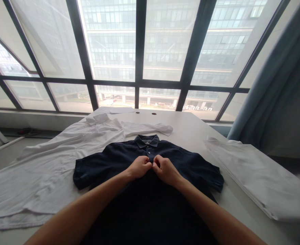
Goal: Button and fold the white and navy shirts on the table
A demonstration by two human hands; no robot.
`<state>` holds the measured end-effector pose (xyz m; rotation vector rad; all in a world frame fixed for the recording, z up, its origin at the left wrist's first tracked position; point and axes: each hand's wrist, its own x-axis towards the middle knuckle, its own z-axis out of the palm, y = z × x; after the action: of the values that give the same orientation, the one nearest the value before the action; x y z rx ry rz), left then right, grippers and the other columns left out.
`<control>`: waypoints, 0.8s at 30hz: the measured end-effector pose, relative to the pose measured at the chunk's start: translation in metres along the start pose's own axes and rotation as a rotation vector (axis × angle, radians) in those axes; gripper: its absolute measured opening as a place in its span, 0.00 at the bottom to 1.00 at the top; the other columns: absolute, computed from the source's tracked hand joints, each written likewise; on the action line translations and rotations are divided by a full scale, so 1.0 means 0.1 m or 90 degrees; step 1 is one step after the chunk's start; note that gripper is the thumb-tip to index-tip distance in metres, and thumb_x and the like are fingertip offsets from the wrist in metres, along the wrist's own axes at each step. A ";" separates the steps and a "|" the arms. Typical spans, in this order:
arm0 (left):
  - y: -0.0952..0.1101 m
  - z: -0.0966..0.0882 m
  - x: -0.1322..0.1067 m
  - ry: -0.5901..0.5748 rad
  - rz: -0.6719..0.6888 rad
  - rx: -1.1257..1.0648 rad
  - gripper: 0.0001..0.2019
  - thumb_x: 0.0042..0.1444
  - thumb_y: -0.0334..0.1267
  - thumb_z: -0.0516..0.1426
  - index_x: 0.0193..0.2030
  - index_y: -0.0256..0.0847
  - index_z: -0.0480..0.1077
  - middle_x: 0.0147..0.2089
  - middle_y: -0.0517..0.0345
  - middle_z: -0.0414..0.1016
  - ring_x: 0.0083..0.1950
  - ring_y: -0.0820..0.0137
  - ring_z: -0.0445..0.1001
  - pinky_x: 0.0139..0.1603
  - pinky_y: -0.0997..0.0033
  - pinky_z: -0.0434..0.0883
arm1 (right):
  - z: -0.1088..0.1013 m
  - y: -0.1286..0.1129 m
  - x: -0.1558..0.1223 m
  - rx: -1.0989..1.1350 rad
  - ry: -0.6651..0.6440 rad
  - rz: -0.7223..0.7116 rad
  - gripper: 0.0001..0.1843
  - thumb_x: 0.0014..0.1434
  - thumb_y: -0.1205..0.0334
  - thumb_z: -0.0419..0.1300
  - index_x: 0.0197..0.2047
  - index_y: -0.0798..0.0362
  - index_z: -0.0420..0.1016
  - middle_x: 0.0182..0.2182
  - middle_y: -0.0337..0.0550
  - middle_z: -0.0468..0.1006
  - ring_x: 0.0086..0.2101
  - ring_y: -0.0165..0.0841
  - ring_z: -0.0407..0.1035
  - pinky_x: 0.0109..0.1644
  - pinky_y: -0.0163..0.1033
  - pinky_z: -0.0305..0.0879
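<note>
A dark navy short-sleeved shirt (pixel 119 154) lies front up on the white table, its collar (pixel 147 141) pointing toward the window and its sleeves spread to both sides. One pale button shows on the placket just below the collar. My left hand (pixel 140 166) and my right hand (pixel 165 169) meet at the front placket under that button. Both are closed in a pinch on the shirt's front edges, with the knuckles nearly touching. Whatever small part sits between the fingertips is hidden.
A white long-sleeved shirt (pixel 63 163) is laid out on the left, partly beside the dark shirt. Folded white cloth (pixel 257 173) in a stack lies on the right. The white table (pixel 183 126) reaches toward large windows. A blue-grey curtain (pixel 272 85) hangs at the right.
</note>
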<state>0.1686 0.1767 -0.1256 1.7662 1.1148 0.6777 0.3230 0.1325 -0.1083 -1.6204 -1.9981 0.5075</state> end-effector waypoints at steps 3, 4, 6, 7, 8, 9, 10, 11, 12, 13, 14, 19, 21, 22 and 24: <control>-0.02 -0.03 0.02 -0.028 0.030 -0.006 0.09 0.51 0.32 0.52 0.23 0.41 0.57 0.20 0.69 0.54 0.22 0.78 0.52 0.23 0.76 0.50 | 0.02 0.10 0.05 0.213 -0.066 0.058 0.05 0.58 0.64 0.53 0.30 0.50 0.62 0.19 0.32 0.67 0.18 0.28 0.66 0.23 0.31 0.55; -0.03 -0.04 0.03 -0.038 0.046 -0.006 0.08 0.51 0.33 0.52 0.23 0.41 0.57 0.20 0.69 0.55 0.22 0.77 0.52 0.23 0.76 0.50 | 0.02 0.12 0.07 0.271 -0.093 0.081 0.05 0.58 0.64 0.52 0.30 0.50 0.61 0.18 0.30 0.65 0.17 0.28 0.65 0.20 0.31 0.54; -0.04 -0.06 0.02 -0.054 0.087 0.003 0.06 0.52 0.33 0.52 0.25 0.41 0.59 0.21 0.69 0.56 0.23 0.77 0.55 0.24 0.76 0.53 | 0.02 0.14 0.09 0.356 -0.140 0.117 0.06 0.58 0.63 0.51 0.29 0.50 0.60 0.16 0.29 0.63 0.15 0.27 0.64 0.18 0.30 0.53; -0.04 -0.07 0.01 -0.053 0.105 0.018 0.05 0.52 0.33 0.53 0.26 0.40 0.60 0.22 0.68 0.58 0.24 0.76 0.56 0.25 0.76 0.55 | 0.02 0.15 0.10 0.383 -0.162 0.130 0.07 0.58 0.63 0.50 0.28 0.50 0.59 0.16 0.28 0.63 0.14 0.27 0.64 0.17 0.30 0.52; -0.03 -0.08 -0.01 -0.045 0.120 0.047 0.04 0.52 0.34 0.53 0.28 0.40 0.62 0.22 0.67 0.60 0.24 0.76 0.59 0.26 0.76 0.57 | 0.02 0.14 0.10 0.397 -0.180 0.140 0.07 0.58 0.63 0.50 0.27 0.50 0.59 0.15 0.28 0.62 0.14 0.26 0.63 0.17 0.30 0.52; -0.02 -0.09 -0.03 -0.032 0.129 0.090 0.03 0.53 0.34 0.54 0.29 0.39 0.64 0.23 0.66 0.62 0.25 0.75 0.61 0.27 0.75 0.58 | 0.02 0.13 0.10 0.394 -0.193 0.148 0.08 0.58 0.64 0.50 0.27 0.50 0.59 0.15 0.28 0.62 0.13 0.26 0.63 0.17 0.30 0.52; -0.01 -0.10 -0.05 -0.016 0.131 0.148 0.03 0.53 0.35 0.55 0.31 0.39 0.67 0.24 0.65 0.65 0.26 0.73 0.64 0.29 0.75 0.60 | 0.01 0.12 0.09 0.370 -0.199 0.151 0.08 0.58 0.64 0.50 0.26 0.51 0.60 0.15 0.28 0.62 0.14 0.26 0.62 0.17 0.30 0.52; 0.00 -0.12 -0.07 0.002 0.134 0.215 0.03 0.53 0.36 0.56 0.33 0.40 0.69 0.25 0.64 0.68 0.28 0.72 0.67 0.31 0.73 0.62 | 0.01 0.11 0.09 0.322 -0.188 0.146 0.08 0.58 0.64 0.51 0.27 0.51 0.61 0.16 0.29 0.64 0.14 0.26 0.63 0.18 0.30 0.54; 0.02 -0.14 -0.08 0.021 0.139 0.286 0.04 0.54 0.37 0.57 0.35 0.40 0.71 0.28 0.62 0.71 0.31 0.69 0.70 0.34 0.72 0.64 | -0.01 0.10 0.08 0.250 -0.156 0.131 0.07 0.58 0.63 0.53 0.27 0.52 0.64 0.17 0.31 0.66 0.16 0.27 0.65 0.20 0.31 0.56; 0.02 -0.17 -0.09 0.038 0.149 0.354 0.06 0.54 0.38 0.58 0.38 0.41 0.72 0.32 0.59 0.75 0.36 0.66 0.72 0.38 0.70 0.66 | -0.02 0.09 0.07 0.161 -0.106 0.109 0.07 0.58 0.62 0.54 0.29 0.52 0.67 0.19 0.34 0.70 0.19 0.28 0.67 0.23 0.32 0.59; 0.02 -0.20 -0.09 0.054 0.158 0.414 0.09 0.55 0.39 0.58 0.42 0.41 0.73 0.38 0.55 0.77 0.42 0.63 0.74 0.43 0.67 0.68 | -0.05 0.10 0.06 0.065 -0.044 0.080 0.07 0.59 0.60 0.56 0.31 0.52 0.70 0.22 0.37 0.73 0.23 0.30 0.70 0.28 0.33 0.62; -0.18 -0.49 -0.05 0.083 0.060 0.585 0.27 0.64 0.50 0.51 0.65 0.39 0.63 0.70 0.42 0.61 0.70 0.52 0.56 0.68 0.48 0.53 | -0.24 0.49 0.08 -0.260 0.124 0.040 0.21 0.64 0.55 0.54 0.56 0.56 0.71 0.53 0.53 0.75 0.55 0.42 0.67 0.60 0.49 0.59; -0.29 -0.64 -0.04 0.054 -0.004 0.611 0.30 0.66 0.54 0.46 0.70 0.40 0.58 0.74 0.45 0.51 0.74 0.52 0.48 0.70 0.41 0.43 | -0.31 0.76 0.11 -0.295 0.079 0.140 0.30 0.66 0.50 0.51 0.66 0.56 0.62 0.64 0.56 0.64 0.64 0.46 0.56 0.66 0.58 0.48; -0.34 -0.72 -0.03 0.038 -0.024 0.619 0.31 0.67 0.55 0.44 0.71 0.41 0.56 0.75 0.47 0.47 0.75 0.53 0.44 0.71 0.39 0.40 | -0.33 0.88 0.12 -0.296 0.047 0.187 0.32 0.67 0.47 0.49 0.68 0.55 0.59 0.68 0.55 0.59 0.66 0.46 0.51 0.67 0.61 0.44; -0.41 -0.85 -0.03 0.015 -0.041 0.628 0.33 0.67 0.57 0.41 0.73 0.42 0.52 0.76 0.51 0.42 0.76 0.55 0.41 0.71 0.39 0.37 | -0.38 1.09 0.16 -0.290 -0.003 0.221 0.33 0.68 0.45 0.44 0.71 0.52 0.54 0.71 0.51 0.52 0.69 0.45 0.45 0.69 0.64 0.39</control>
<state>0.0825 0.2151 -0.1260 2.5014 1.6752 0.0672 0.4284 0.1701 -0.1393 -2.2632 -1.9364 0.1779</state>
